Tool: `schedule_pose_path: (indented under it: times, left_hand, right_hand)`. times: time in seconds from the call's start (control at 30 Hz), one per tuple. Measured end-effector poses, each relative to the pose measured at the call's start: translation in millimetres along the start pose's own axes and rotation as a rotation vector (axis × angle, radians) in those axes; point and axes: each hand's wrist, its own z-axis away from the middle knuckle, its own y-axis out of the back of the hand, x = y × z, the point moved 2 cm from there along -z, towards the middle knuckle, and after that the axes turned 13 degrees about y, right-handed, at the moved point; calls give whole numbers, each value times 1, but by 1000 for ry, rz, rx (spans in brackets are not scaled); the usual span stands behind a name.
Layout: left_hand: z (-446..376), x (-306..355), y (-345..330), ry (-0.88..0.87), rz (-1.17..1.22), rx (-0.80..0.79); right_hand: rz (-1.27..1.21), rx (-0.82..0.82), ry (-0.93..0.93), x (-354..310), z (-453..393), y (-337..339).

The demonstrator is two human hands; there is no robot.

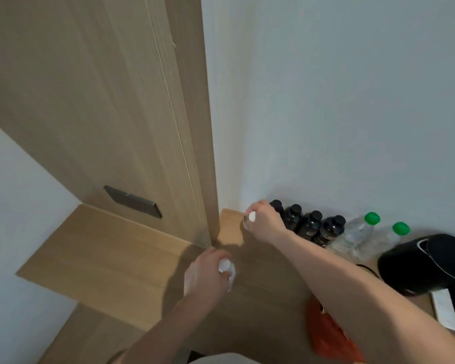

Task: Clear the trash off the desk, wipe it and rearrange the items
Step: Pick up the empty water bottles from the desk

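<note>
Wood-grain desk top (268, 285), light oak laminate, runs from centre to 4 o'clock; lower matching wooden shelf (95, 258) at 8 o'clock.

1. L hand (208, 269), approx 6 o'clock of centre: fingers curled round a clear plastic bottle w/ white cap (227, 269), held over the desk near its front-left part. Whether bottle base touches desk: can't tell.
2. R hand (265, 219), 12 o'clock of L hand: grips a second clear bottle w/ white cap (250, 218) by the neck, at desk's back-left corner, close to white wall (326, 101).
3. Row of four dark bottles w/ black caps (310, 224) along wall, just at 3 o'clock of R hand; nearest one partly hidden behind the hand.
4. Two clear plastic bottles w/ green caps (363, 232), next in the row at 3 o'clock, tilted in this view.
5. Black rounded appliance (426, 264), far 3–4 o'clock; type unclear.
6. White flat rectangular item (444, 308) at 6 o'clock of the appliance, partly cut off.
7. Orange-red plastic bag (326, 334) on desk, under R forearm, 5 o'clock.
8. Tall wooden cabinet panel (103, 101), upper left, w/ dark grey recessed plate (133, 200) low on its face.
</note>
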Motion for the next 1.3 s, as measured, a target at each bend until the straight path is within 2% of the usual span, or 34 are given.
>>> schedule_pose_path:
  times: [0.1,0.43,0.57,0.63,0.73,0.83,0.93,1.07,1.2,1.3]
  left_hand:
    - [-2,-6,1,6,15,-26]
    - [-2,-12,-4,-14,64,-24]
    - [-7,-15,-7,-77,25,-42]
    - [-5,-19,-9,-55,67,-66]
    - [-2,-22,-13,-43,100,-90]
    - [5,-19,-14,-65,21,-71]
    - [26,-10,-13,-75,-43,-48]
    - [69,-8,-19,-160,-47,-58]
    - [117,-17,-17,-144,65,-24]
    - [170,-13,-19,-144,123,-65]
  right_hand:
    - [-54,38,15,-2,27,-6]
    - [-1,111,15,-5,113,-5]
    - [7,69,4,-8,146,-15]
    - [-10,74,-13,-8,160,-21]
    - [-2,116,-16,-5,177,-24]
    - [6,204,-56,0,196,-29]
    - [20,257,-115,7,220,-34]
    - [11,221,-125,5,263,-30]
    - [-54,252,-109,-8,317,-15]
    - [-81,228,-85,-10,372,-3]
